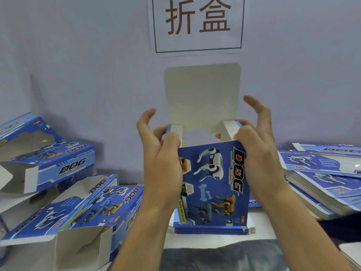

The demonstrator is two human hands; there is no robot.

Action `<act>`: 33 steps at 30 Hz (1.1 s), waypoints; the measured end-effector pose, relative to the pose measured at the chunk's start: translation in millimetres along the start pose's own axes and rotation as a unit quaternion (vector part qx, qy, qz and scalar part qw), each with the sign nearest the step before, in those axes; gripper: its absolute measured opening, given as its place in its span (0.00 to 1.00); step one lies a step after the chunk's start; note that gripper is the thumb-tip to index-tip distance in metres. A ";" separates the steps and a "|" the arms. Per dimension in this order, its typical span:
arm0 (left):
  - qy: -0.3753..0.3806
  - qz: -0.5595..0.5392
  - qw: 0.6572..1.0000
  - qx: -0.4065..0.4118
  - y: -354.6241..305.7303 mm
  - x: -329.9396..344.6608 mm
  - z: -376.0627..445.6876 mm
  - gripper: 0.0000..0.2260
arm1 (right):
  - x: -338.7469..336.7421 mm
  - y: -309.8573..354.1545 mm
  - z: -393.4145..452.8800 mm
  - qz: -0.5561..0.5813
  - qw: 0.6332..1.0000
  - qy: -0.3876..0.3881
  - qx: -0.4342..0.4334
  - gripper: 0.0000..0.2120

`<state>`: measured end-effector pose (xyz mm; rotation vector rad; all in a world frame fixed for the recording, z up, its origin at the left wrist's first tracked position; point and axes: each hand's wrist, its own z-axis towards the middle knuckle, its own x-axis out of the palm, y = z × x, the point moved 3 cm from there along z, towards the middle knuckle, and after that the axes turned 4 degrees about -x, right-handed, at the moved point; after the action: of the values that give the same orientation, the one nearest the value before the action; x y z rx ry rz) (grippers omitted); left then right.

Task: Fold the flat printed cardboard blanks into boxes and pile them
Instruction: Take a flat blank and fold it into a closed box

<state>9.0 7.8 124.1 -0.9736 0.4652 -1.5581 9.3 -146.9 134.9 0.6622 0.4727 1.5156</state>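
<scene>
A blue printed box (213, 184) with robot dogs and the word DOG stands upright in the middle, its top open. Its big white lid flap (202, 94) sticks straight up at the back. My left hand (162, 157) grips the box's upper left corner, thumb on the left side flap (175, 130). My right hand (259, 151) grips the upper right corner, thumb on the right side flap (231, 129). The index fingers of both hands are raised off the box.
Several folded blue boxes (64, 204) lie piled at the left, their open ends toward me. A stack of flat blanks (322, 182) lies at the right. A white sign (197, 24) hangs on the grey wall behind. Dark cloth (224, 255) lies at the near edge.
</scene>
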 end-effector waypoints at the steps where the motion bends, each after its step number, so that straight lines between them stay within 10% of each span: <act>1: 0.006 0.006 1.000 -0.001 2.4 -1.2 0.7 0.26 | -0.2 -2.1 0.4 -0.011 1.000 0.002 -0.005 0.29; 11: -0.002 -0.037 0.998 0.051 -2.1 -6.5 -1.4 0.05 | 5.5 -13.8 -5.7 0.094 0.995 -0.033 -0.026 0.09; 16: 0.038 -0.018 0.999 0.022 0.6 -7.1 -2.9 0.15 | 5.2 -16.9 -11.0 0.192 0.981 -0.001 0.016 0.23; 24: 0.101 0.094 0.985 0.107 4.5 -19.4 -3.4 0.17 | 7.5 -16.2 -8.0 0.111 0.987 0.119 0.005 0.13; 33: 0.100 0.113 0.983 0.106 5.9 -19.9 -2.8 0.13 | -3.2 -17.2 -3.3 0.087 0.993 0.078 0.001 0.09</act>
<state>9.8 24.6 111.6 -0.5822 0.5185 -1.4688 19.9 -148.7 120.8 0.6016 0.5455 1.7402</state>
